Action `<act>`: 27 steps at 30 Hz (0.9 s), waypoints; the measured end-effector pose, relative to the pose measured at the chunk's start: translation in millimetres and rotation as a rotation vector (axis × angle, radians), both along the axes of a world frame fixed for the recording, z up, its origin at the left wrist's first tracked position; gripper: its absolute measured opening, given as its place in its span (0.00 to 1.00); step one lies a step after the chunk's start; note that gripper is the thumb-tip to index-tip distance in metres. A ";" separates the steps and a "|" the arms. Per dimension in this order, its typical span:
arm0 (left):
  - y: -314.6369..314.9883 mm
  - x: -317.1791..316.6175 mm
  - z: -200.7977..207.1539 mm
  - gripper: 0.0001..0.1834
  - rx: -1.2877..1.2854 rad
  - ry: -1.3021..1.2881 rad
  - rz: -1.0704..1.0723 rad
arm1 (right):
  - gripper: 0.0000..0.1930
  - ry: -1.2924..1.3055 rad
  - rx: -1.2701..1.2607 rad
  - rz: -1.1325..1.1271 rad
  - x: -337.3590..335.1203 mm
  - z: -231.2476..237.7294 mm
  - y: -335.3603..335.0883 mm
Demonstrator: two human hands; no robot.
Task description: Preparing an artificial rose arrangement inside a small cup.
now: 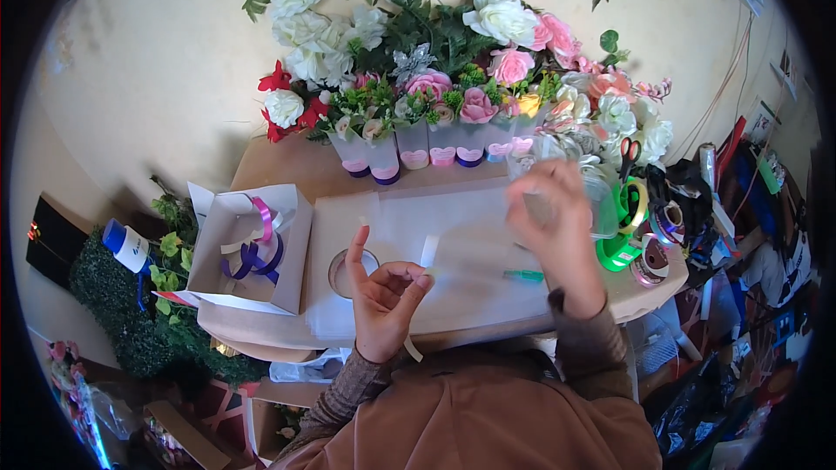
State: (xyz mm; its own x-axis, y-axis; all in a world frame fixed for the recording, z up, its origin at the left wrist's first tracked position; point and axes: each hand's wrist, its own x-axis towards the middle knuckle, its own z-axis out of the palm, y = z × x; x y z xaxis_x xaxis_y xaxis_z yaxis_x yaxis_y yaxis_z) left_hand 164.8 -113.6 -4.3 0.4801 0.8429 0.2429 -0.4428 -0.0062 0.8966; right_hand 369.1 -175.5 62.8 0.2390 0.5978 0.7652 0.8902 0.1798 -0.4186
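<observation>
My left hand (383,305) is over the near middle of the table, index finger raised. Its thumb and another finger pinch a narrow cream ribbon (429,251); one end stands up above the fingertips and a tail hangs below the hand. Beside that hand, partly covered by it, a roll of tape (336,273) lies on the white sheet (470,231). My right hand (557,218) is raised at the right, blurred, with its fingers curled together in a pinch; what it may hold is not clear. A small green-capped item (523,276) lies on the sheet below it.
An open white box (296,248) with purple and cream ribbon loops stands left. Several frosted flower holders (414,146) line the back, before artificial white roses (318,43). At right are a clear tub (603,211), a green tape holder (620,248), scissors (629,157) and ribbon spools (651,261).
</observation>
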 end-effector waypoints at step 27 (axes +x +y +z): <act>0.5 -2.7 -4.3 0.34 -0.337 -0.215 -0.455 | 0.07 0.190 -0.405 0.469 -19.7 -5.2 18.1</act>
State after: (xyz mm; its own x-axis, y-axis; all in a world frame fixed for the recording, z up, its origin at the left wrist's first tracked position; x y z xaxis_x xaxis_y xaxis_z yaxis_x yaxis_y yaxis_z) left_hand 162.1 -113.1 -8.7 0.7803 0.6119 0.1294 -0.5055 0.4953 0.7065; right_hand 349.4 -157.4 57.6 -0.0087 0.9043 0.4269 0.6592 0.3263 -0.6775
